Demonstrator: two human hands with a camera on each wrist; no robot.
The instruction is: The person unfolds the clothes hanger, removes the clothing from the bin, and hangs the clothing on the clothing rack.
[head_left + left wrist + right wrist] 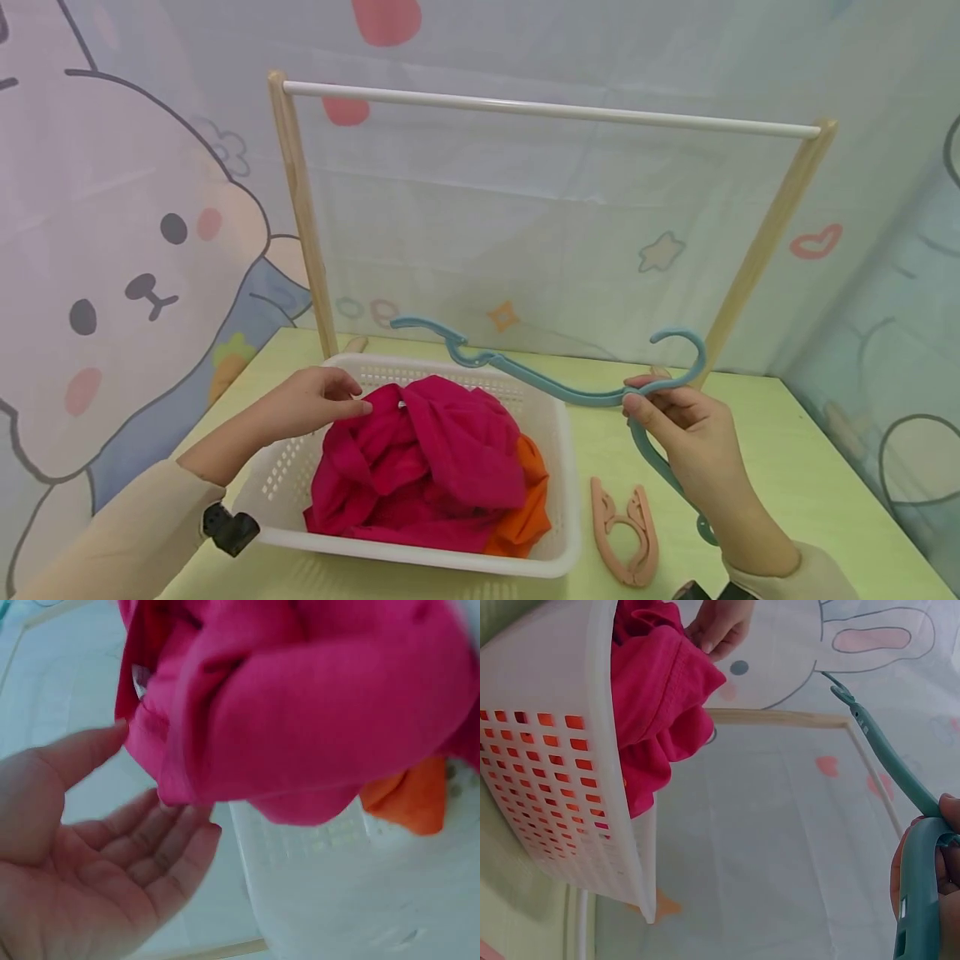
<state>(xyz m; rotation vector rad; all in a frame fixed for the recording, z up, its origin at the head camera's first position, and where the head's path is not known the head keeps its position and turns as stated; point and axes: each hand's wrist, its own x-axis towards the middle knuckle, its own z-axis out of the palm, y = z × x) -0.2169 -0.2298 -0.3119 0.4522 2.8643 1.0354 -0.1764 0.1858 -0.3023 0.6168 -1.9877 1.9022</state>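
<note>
My right hand (693, 437) pinches a blue folding clothes hanger (551, 386) near the base of its hook, between thumb and fingers. One arm of the hanger reaches left over the basket; its other arm slants down past the wrist. A crumpled magenta garment (450, 450) is heaped in the white basket (566, 500). At the garment's left edge is my left hand (311, 404). In the left wrist view its thumb (97, 746) is right at the cloth, with the loosely bent fingers (161, 855) apart from the thumb, their tips partly behind the cloth.
An orange cloth (531, 492) lies under the magenta garment at the basket's right side. A folded peach hanger (648, 550) rests on the green table (787, 467) beside the basket. Behind stands a wooden rack with a white rail (525, 107), before a printed curtain.
</note>
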